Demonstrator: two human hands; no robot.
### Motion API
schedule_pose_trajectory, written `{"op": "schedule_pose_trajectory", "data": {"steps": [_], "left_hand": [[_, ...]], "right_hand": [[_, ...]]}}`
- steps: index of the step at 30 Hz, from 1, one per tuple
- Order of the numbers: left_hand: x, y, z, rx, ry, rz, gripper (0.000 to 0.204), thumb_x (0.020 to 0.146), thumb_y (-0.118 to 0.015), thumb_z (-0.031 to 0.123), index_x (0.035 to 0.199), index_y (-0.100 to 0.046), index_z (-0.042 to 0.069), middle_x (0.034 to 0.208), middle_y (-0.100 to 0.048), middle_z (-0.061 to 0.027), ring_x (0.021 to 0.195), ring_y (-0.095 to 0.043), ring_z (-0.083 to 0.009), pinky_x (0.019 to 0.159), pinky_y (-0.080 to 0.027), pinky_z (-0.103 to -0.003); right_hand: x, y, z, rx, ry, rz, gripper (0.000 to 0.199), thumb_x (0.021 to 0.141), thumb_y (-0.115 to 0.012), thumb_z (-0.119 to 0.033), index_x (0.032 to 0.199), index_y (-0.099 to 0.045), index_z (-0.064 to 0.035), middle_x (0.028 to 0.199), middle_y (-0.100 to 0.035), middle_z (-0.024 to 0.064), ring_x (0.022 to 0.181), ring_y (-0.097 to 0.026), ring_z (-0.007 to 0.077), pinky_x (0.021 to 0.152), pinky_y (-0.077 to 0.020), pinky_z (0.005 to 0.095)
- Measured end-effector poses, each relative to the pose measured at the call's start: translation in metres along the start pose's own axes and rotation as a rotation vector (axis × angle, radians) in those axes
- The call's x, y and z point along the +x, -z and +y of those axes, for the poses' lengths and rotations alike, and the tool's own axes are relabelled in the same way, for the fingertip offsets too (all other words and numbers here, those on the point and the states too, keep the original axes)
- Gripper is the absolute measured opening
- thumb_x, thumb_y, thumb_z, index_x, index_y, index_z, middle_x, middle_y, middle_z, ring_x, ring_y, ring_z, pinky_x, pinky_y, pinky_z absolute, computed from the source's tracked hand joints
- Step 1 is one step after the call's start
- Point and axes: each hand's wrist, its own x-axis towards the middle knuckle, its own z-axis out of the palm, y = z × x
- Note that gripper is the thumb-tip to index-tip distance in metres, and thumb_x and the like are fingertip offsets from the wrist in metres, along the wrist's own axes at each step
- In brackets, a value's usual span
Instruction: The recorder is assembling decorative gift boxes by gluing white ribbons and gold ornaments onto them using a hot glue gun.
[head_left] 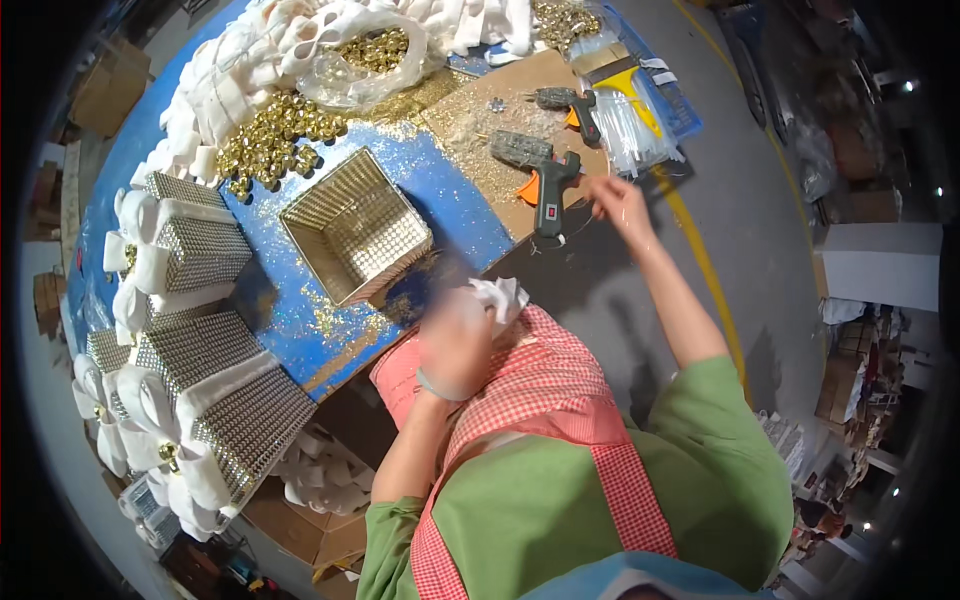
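Observation:
My left hand [455,345], smeared by motion, is held in front of my red checked apron. It is closed on a white ribbon bow [500,295], whose loops stick out past the fingers. My right hand [622,208] is off the table's right side, just beside the handle of a dark glue gun [552,190] with an orange trigger. Its thumb and fingers are drawn together; whatever they pinch is too small to make out. An open square box [325,215] covered in shiny gold studs stands on the blue table [465,215], beyond my left hand.
Finished studded boxes [240,385] with white bows stand at left. Gold beads [265,145] and white ribbon loops [215,110] are heaped at the back. A second glue gun [570,105] lies on cardboard [490,185], near clear glue sticks [635,130] in a blue basket.

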Motion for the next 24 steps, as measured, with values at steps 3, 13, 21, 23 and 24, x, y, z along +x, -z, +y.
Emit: {"op": "schedule_pose_trajectory", "data": {"steps": [3,13,21,23,24], "left_hand": [[-0.004,0.011,0.009,0.054,-0.014,0.082,0.024,0.080,-0.056,0.002,0.104,-0.060,0.000,0.082,-0.064,-0.0078,0.070,-0.057,-0.0132,0.065,-0.047,-0.028],[-0.020,0.051,0.015,0.251,-0.353,0.401,0.012,0.073,-0.052,-0.005,0.080,-0.061,-0.001,0.073,-0.059,-0.0071,0.067,-0.056,-0.0146,0.060,-0.046,-0.027],[-0.003,0.088,0.046,-0.585,0.439,0.394,0.072,0.080,-0.044,0.074,0.084,-0.057,0.003,0.061,-0.047,0.0000,0.044,-0.038,-0.0065,0.033,-0.022,-0.017],[0.008,0.094,0.052,-0.558,0.529,0.393,0.070,0.082,-0.042,0.072,0.084,-0.056,0.003,0.059,-0.045,0.0003,0.042,-0.036,-0.0061,0.032,-0.022,-0.016],[0.010,0.093,0.057,-0.634,0.519,0.386,0.056,0.087,-0.048,0.060,0.082,-0.054,0.004,0.059,-0.045,-0.0002,0.042,-0.035,-0.0056,0.032,-0.022,-0.017]], "right_hand": [[0.094,0.038,0.041,-0.466,0.018,0.284,0.034,0.089,-0.059,-0.030,0.112,-0.063,-0.0064,0.085,-0.064,0.0022,0.067,-0.058,0.0090,0.062,-0.0467,0.0242],[0.179,0.030,0.009,-0.923,-0.240,0.122,0.079,0.063,-0.069,-0.062,0.115,-0.060,-0.0026,0.108,-0.065,0.0182,0.104,-0.061,0.0295,0.084,-0.0472,0.0368],[0.151,0.029,0.005,-0.201,0.045,0.172,0.025,0.080,-0.069,-0.028,0.079,-0.060,-0.0044,0.061,-0.059,0.0028,0.047,-0.053,0.0088,0.044,-0.0407,0.0240],[0.125,0.029,-0.010,-0.094,0.071,0.137,0.027,0.082,-0.067,-0.028,0.070,-0.061,-0.0050,0.059,-0.057,0.0011,0.047,-0.050,0.0079,0.044,-0.0376,0.0244],[0.106,0.026,-0.024,-0.064,0.079,0.115,0.026,0.083,-0.066,-0.027,0.071,-0.061,-0.0054,0.060,-0.056,0.0004,0.048,-0.050,0.0080,0.045,-0.0379,0.0243]]}}
